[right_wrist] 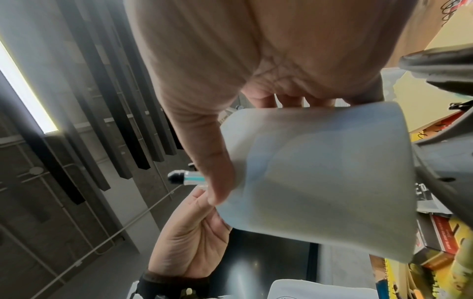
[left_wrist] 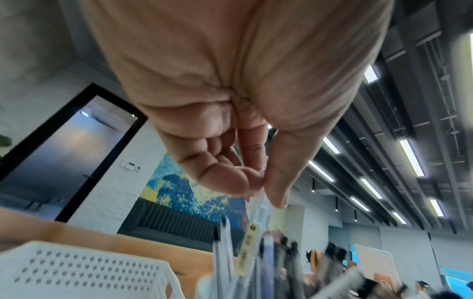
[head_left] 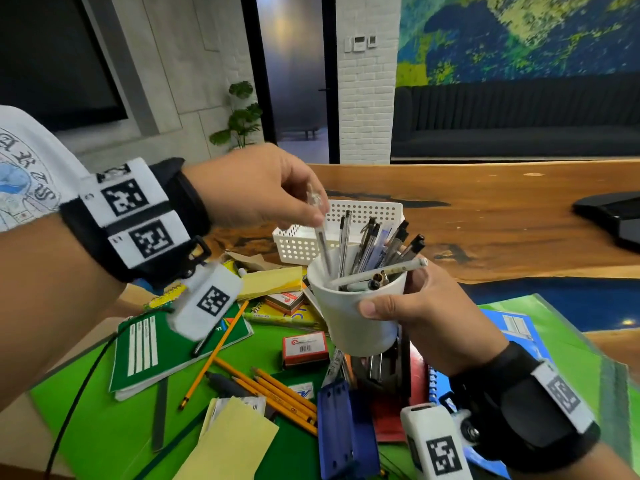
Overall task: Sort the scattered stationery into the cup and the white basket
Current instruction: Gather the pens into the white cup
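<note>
Head view: right hand [head_left: 426,317] held the cup [head_left: 356,306], smooth white and tapered toward its base, lifted clear of the green mat [head_left: 104,427]; thumb wrapped across the front wall, fingers behind. Cup was crowded with pens [head_left: 377,244], dark and translucent barrels fanned to the right, one white pen lying across the rim. Left hand [head_left: 256,188] pinched a clear plastic pen [head_left: 322,244] near its top, its tip already inside the rim at the left, where a little room remained. White basket [head_left: 301,244], perforated plastic walls, stood on the wooden table just behind the cup. Yellow pencils [head_left: 277,393], a red box [head_left: 304,346], a green notebook [head_left: 145,351] and yellow paper pads lay scattered below.

Left wrist view: thumb and fingertips [left_wrist: 230,182] pressed together on the clear pen [left_wrist: 261,212]; the pens' tops stood blurred beneath, the basket's [left_wrist: 76,269] dotted wall at lower left.

Right wrist view: matte cup wall [right_wrist: 332,182] filled the frame, thumb [right_wrist: 215,182] pressed on it; left hand's palm [right_wrist: 189,242] showed beyond the rim.
</note>
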The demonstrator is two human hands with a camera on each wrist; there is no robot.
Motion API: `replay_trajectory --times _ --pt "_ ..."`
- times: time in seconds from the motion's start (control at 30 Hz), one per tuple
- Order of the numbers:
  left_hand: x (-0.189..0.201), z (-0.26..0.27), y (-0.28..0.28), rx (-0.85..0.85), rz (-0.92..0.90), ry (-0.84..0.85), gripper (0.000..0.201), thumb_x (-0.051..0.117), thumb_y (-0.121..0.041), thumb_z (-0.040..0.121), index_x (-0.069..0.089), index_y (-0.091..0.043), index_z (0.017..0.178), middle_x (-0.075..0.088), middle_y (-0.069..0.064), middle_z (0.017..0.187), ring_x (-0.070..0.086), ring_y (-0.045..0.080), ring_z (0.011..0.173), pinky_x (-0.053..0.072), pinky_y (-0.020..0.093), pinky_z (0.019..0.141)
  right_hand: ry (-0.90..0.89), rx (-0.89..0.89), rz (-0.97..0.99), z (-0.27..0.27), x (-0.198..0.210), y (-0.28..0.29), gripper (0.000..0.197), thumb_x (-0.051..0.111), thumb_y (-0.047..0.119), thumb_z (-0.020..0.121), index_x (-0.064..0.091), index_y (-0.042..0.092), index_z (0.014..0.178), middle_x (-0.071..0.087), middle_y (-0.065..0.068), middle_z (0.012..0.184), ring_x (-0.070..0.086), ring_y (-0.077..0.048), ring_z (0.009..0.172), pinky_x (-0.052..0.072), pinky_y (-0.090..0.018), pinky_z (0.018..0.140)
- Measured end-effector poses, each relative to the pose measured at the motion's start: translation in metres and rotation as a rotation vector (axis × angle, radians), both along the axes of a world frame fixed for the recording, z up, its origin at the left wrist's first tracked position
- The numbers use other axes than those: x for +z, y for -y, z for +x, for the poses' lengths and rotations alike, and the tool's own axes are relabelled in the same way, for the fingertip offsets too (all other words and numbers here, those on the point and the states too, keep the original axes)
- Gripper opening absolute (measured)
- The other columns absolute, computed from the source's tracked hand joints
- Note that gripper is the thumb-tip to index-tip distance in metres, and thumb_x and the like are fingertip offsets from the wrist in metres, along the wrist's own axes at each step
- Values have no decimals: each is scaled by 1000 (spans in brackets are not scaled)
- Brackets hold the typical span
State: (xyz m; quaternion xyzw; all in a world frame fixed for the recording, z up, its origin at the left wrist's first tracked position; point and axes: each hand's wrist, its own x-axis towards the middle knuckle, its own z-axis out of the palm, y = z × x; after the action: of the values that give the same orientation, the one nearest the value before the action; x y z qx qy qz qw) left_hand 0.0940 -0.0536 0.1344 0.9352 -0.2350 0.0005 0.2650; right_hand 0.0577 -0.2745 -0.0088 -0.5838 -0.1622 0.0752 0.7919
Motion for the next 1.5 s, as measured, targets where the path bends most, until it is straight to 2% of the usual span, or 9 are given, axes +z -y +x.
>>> replay_trajectory --times 0.13,0.27,0.43,0.57,0.8,0.93,1.17,1.3,1.5 --pt "-28 -5 19 -102 -102 -160 33 81 -21 80 73 -20 112 76 -2 95 72 9 83 57 22 74 8 -20 -12 0 -3 -3 70 85 -4 63 57 -2 126 68 -25 121 64 -45 115 44 -65 105" --pt "-42 -9 31 -207 1 -117 40 80 -24 83 70 -30 121 74 -10 104 71 4 94 57 27 90 -4 -13 28 -1 -4 -4 61 80 -6 66 59 -4 123 67 -28 121 62 -49 115 44 -63 104" --pt "-51 -11 44 -163 120 44 27 81 -31 81 72 -28 106 73 -12 90 66 -1 81 54 25 81 7 21 9 -1 -5 -7 52 79 -6 68 61 -13 116 65 -35 119 59 -55 115 41 -64 105" --pt "-54 -7 45 -140 181 76 18 77 -30 83 70 -27 99 72 -10 85 65 2 77 56 28 78 22 23 25 -3 -6 -9 67 80 -9 65 56 -5 127 67 -27 122 64 -45 116 53 -49 97" --pt "-47 -7 38 -194 234 -13 8 78 -34 84 71 -31 84 64 -25 65 56 -8 61 38 6 57 18 43 70 -5 -3 -9 68 77 -10 64 57 1 128 68 -26 120 67 -39 108 54 -42 88" --pt "-51 -6 39 -216 287 31 11 76 -35 84 70 -27 80 64 -13 68 55 -2 61 39 12 57 24 53 58 -6 -4 -11 70 76 -11 65 56 1 130 67 -26 122 67 -39 109 54 -43 89" --pt "-45 15 16 46 -12 7 24 79 -44 80 77 -22 89 75 -6 80 69 13 74 57 32 73 17 49 151 0 0 1 71 71 -14 69 52 0 136 64 -27 129 60 -47 121 48 -56 105" --pt "-57 19 17 70 -108 7 22 78 -46 81 76 -30 95 56 -6 72 48 6 60 42 22 60 8 77 149 -1 3 5 71 68 -13 71 48 -4 139 61 -30 132 58 -49 123 47 -57 106" --pt "-72 22 22 70 -372 13 16 82 -32 80 70 -25 89 49 2 78 44 13 66 38 23 57 24 60 141 -1 1 7 69 68 -16 70 51 -2 136 63 -30 129 59 -51 120 47 -58 104"
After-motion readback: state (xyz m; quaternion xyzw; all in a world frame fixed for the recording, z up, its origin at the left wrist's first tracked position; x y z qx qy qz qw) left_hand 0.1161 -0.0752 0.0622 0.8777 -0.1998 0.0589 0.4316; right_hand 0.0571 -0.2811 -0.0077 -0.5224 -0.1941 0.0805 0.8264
